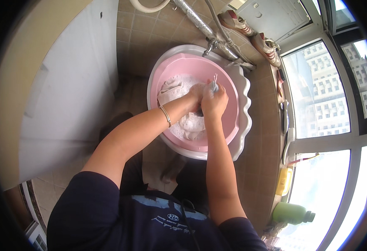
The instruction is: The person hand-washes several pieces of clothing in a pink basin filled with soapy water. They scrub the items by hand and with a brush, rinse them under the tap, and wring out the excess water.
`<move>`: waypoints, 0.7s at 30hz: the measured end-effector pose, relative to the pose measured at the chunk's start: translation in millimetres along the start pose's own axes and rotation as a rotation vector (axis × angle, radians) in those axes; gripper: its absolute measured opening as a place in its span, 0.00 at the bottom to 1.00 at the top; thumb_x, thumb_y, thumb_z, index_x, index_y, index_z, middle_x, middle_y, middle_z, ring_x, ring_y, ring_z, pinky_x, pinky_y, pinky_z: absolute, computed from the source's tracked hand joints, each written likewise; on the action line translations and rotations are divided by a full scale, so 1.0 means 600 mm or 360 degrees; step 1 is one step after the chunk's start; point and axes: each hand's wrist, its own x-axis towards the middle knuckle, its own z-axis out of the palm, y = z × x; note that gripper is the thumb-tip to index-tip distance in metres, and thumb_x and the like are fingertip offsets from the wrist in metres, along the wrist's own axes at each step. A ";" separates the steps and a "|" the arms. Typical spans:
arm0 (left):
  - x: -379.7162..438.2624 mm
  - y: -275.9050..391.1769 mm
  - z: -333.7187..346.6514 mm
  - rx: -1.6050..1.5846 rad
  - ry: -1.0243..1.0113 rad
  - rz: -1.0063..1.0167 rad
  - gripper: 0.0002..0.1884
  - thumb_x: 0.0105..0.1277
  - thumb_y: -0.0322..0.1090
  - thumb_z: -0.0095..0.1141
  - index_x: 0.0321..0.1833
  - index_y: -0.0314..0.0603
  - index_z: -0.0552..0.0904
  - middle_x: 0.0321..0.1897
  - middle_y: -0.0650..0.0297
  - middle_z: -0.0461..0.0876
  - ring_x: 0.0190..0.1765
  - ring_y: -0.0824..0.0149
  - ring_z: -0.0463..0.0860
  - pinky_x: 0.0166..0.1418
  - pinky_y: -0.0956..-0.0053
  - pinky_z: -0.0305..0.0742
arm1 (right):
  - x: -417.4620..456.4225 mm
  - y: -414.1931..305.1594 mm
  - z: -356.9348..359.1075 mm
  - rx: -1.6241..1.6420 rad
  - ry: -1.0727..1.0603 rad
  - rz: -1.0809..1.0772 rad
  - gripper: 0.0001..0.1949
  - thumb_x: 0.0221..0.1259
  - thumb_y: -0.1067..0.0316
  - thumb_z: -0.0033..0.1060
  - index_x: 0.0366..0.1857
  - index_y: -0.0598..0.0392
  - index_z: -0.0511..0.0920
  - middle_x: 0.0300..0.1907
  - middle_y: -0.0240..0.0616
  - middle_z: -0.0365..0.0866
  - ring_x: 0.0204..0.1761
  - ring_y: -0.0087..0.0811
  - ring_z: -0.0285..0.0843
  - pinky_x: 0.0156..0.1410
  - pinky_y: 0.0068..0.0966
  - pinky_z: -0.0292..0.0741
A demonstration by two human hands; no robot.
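A pink plastic basin [229, 81] rests in a white sink with a scalloped edge [245, 109]. Soapy water and a soaked white cloth [191, 122] lie in the basin. Over it my left hand [198, 93] and my right hand [215, 98] meet, both wet with suds. Between them they grip a small light-blue wet cloth [214, 86], with thin strands sticking up from its top. A dark piece of it or of another item shows below the hands. My left fingers are largely hidden behind the right hand. A metal bangle [165, 116] circles my left wrist.
A metal tap [210, 47] and foil-wrapped pipe [196, 20] run behind the basin. Along the window ledge at right lie sneakers [267, 50], a white brush [289, 141], a yellow container [284, 182] and a green bottle [290, 213]. A large pale appliance or cabinet [70, 84] stands at left.
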 end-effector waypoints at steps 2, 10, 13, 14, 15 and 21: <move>0.014 0.000 -0.010 0.0617 0.0060 0.0179 0.22 0.73 0.48 0.39 0.35 0.34 0.78 0.32 0.55 0.81 0.35 0.62 0.80 0.36 0.64 0.74 | 0.004 0.004 0.000 -0.0014 -0.0045 0.0102 0.14 0.59 0.59 0.54 0.38 0.58 0.82 0.38 0.51 0.82 0.41 0.53 0.79 0.49 0.41 0.75; 0.018 0.001 -0.020 0.1461 0.0252 0.0981 0.28 0.71 0.58 0.39 0.37 0.35 0.79 0.29 0.49 0.78 0.37 0.52 0.79 0.47 0.62 0.71 | 0.008 0.032 -0.012 0.1033 -0.0137 0.0592 0.18 0.70 0.56 0.47 0.35 0.62 0.80 0.32 0.37 0.82 0.35 0.32 0.79 0.46 0.27 0.74; 0.040 -0.004 -0.019 0.1221 0.0233 0.0816 0.30 0.70 0.59 0.40 0.42 0.31 0.78 0.30 0.57 0.79 0.38 0.64 0.75 0.49 0.68 0.69 | 0.008 0.070 -0.041 0.1259 0.0049 0.0671 0.24 0.75 0.50 0.39 0.38 0.63 0.79 0.34 0.34 0.78 0.36 0.25 0.71 0.46 0.22 0.70; 0.048 0.006 -0.032 0.1232 0.0112 0.0846 0.30 0.70 0.60 0.42 0.43 0.33 0.78 0.32 0.59 0.78 0.39 0.67 0.74 0.51 0.73 0.68 | 0.014 0.079 -0.050 0.1034 0.0164 0.0440 0.25 0.75 0.49 0.38 0.41 0.64 0.79 0.36 0.35 0.79 0.39 0.26 0.72 0.49 0.23 0.69; 0.053 0.005 -0.039 0.1204 0.0143 0.0798 0.27 0.69 0.58 0.44 0.42 0.34 0.78 0.31 0.60 0.78 0.38 0.68 0.74 0.50 0.73 0.68 | 0.021 0.079 -0.067 0.0800 0.0288 0.0217 0.26 0.75 0.48 0.36 0.43 0.64 0.79 0.38 0.36 0.79 0.41 0.26 0.73 0.52 0.24 0.69; 0.031 0.021 -0.046 0.1552 0.0011 0.0156 0.15 0.56 0.31 0.59 0.47 0.42 0.76 0.38 0.62 0.79 0.41 0.69 0.76 0.47 0.74 0.71 | 0.051 0.038 -0.136 0.0086 0.0132 0.0370 0.34 0.69 0.36 0.35 0.37 0.60 0.84 0.30 0.51 0.83 0.39 0.46 0.82 0.47 0.36 0.73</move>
